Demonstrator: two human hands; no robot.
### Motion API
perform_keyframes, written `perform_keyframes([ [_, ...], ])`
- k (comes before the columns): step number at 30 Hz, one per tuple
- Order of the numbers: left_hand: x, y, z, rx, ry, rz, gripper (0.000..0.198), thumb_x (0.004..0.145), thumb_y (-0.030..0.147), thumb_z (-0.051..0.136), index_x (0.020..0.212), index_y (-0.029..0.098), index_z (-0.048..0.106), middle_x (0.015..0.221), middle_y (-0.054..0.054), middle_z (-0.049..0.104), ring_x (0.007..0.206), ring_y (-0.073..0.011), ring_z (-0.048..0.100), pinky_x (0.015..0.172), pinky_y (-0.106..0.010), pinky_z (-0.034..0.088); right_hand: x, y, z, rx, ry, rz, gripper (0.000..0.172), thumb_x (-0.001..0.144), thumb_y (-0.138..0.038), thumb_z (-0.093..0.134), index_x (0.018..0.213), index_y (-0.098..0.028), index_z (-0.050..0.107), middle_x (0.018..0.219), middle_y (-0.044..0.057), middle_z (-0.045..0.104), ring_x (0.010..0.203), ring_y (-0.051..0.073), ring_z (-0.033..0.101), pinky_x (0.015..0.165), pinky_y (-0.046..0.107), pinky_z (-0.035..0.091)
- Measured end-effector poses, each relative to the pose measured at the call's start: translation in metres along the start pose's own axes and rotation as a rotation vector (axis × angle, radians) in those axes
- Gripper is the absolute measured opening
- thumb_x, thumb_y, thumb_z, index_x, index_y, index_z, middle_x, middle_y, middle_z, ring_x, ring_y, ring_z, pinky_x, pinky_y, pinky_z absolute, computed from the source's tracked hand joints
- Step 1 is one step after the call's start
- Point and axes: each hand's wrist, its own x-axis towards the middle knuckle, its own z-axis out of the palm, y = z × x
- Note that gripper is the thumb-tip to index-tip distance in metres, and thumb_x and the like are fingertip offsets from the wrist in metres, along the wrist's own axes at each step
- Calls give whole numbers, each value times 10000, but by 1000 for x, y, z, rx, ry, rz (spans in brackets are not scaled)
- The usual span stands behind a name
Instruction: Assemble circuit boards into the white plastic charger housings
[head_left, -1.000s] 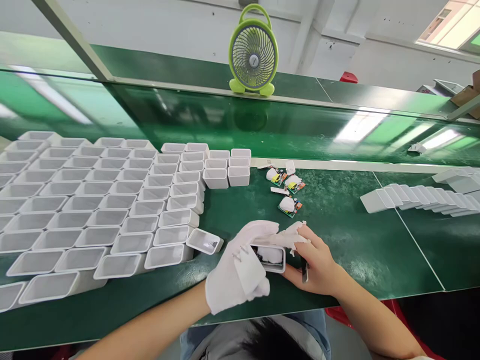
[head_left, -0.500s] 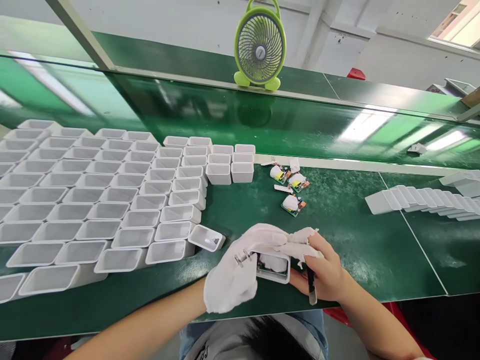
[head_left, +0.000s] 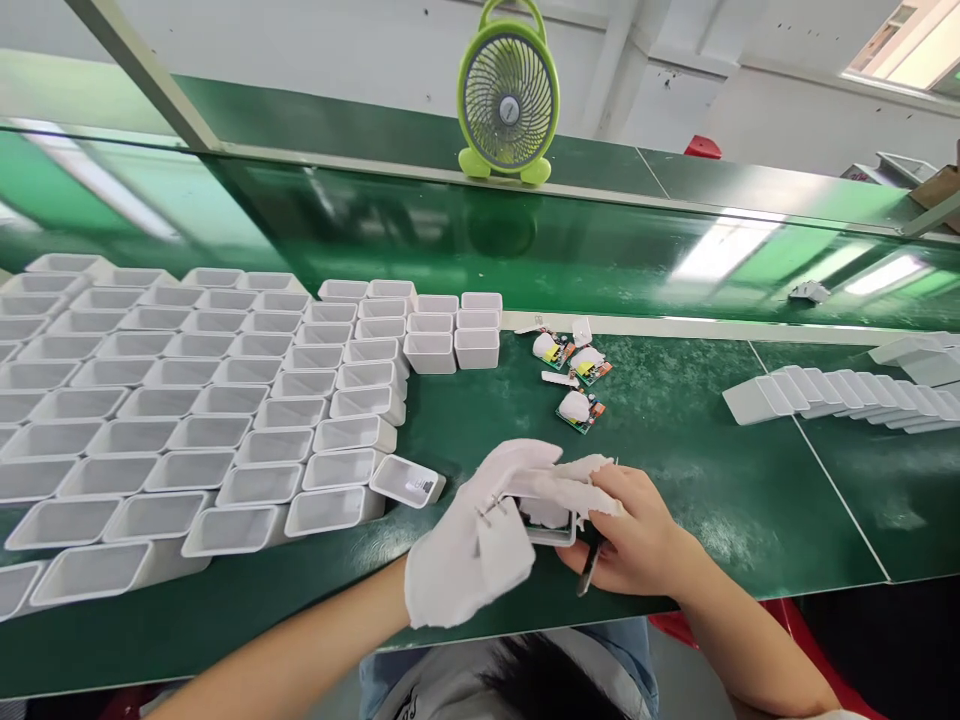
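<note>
**Two hands at one housing.** We see the gloved left hand (head_left: 469, 555) clenched around a small white housing (head_left: 553, 527). It grips the housing from the side, so the open mouth faces up and stays in view. Two metal prongs (head_left: 487, 512) jut out by the glove. The bare right hand (head_left: 637, 540), its fingertips capped in white, meets the housing from the opposite side. It also pinches a slim dark tool (head_left: 589, 575), angled down and back toward the person. In our judgement, the two-sided hold steadies the part between the hands, low over the near edge of the green bench (head_left: 712, 500).

Just left of the gloved hand, one labelled housing (head_left: 407, 481) leans tilted against a packed field of open housings (head_left: 187, 420). These stand mouth up in touching rows, probably for easy picking. Beyond the hands lie loose circuit boards (head_left: 574, 378). Well to the right, white covers (head_left: 832, 392) lean in an overlapping row. Farthest off, past the glossy belt (head_left: 375, 240), stands a green fan (head_left: 508, 95).
</note>
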Motion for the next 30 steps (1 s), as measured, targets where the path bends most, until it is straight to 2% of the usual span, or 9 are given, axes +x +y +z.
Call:
perform_keyframes([
  [4, -9, 12, 1, 320, 106, 224, 516, 794, 429, 727, 1261, 222, 661, 1229, -146, 679, 1210, -374, 615, 1011, -544, 512, 12, 32, -10, -3, 62, 157, 228, 821, -151, 610, 1028, -243, 586, 853, 28, 667, 689, 178, 620, 557, 265, 469],
  [6, -14, 19, -4, 731, 271, 310, 488, 862, 404, 665, 1290, 173, 629, 1284, -192, 637, 1214, -406, 599, 963, -582, 503, 29, 65, -15, -58, 116, 380, 203, 823, -231, 667, 998, -234, 565, 797, 5, 651, 602, 162, 576, 541, 270, 448],
  [9, -19, 25, -17, 1294, 434, 323, 383, 956, 443, 546, 1054, 102, 688, 1166, -244, 648, 1116, -439, 622, 781, -537, 530, 62, 128, -17, -220, -3, 826, 288, 832, -317, 721, 1014, -213, 523, 899, 42, 681, 700, 189, 622, 634, 299, 473],
  [12, -19, 23, -30, 1482, 378, 355, 404, 941, 465, 567, 776, 115, 683, 1028, -235, 667, 1046, -436, 634, 744, -512, 531, 91, 183, -10, -304, -9, 971, 292, 883, -277, 658, 1090, -144, 502, 983, 123, 691, 887, 242, 665, 731, 324, 478],
  [15, -16, 16, -32, 1492, 305, 451, 255, 915, 268, 614, 712, 132, 690, 1021, -206, 700, 1048, -399, 651, 807, -508, 537, 106, 209, -2, -345, -56, 1039, 342, 907, -272, 626, 1145, -64, 498, 1052, 200, 681, 940, 247, 665, 751, 312, 475],
  [19, -11, 5, -21, 1442, 296, 616, 151, 861, 68, 613, 788, 140, 724, 1158, -194, 712, 1200, -386, 626, 986, -544, 499, 99, 197, -10, -396, -184, 976, 279, 938, -286, 603, 1118, -80, 545, 1165, 241, 641, 969, 265, 640, 760, 326, 467],
  [24, -1, -7, 1, 1165, 196, 824, 119, 913, 123, 597, 857, 168, 692, 1231, -160, 702, 1237, -357, 638, 927, -494, 562, 65, 155, -29, -364, -542, 808, 407, 827, -553, 727, 761, -170, 607, 844, 75, 652, 749, 206, 616, 632, 283, 422],
  [26, 3, -15, 9, 1003, 148, 755, 84, 859, 173, 692, 942, 180, 681, 1345, -174, 644, 1254, -379, 628, 888, -489, 588, 57, 144, -24, -386, -621, 791, 424, 816, -574, 729, 747, -171, 616, 862, 70, 642, 726, 191, 614, 601, 270, 414],
  [30, 9, -31, 21, 665, 84, 325, 715, 726, 264, 829, 1366, 211, 517, 1526, -192, 490, 1338, -380, 565, 1004, -536, 557, 54, 138, -4, -513, -628, 785, 382, 863, -532, 678, 936, -158, 652, 1048, 117, 635, 839, 226, 656, 634, 276, 440],
])
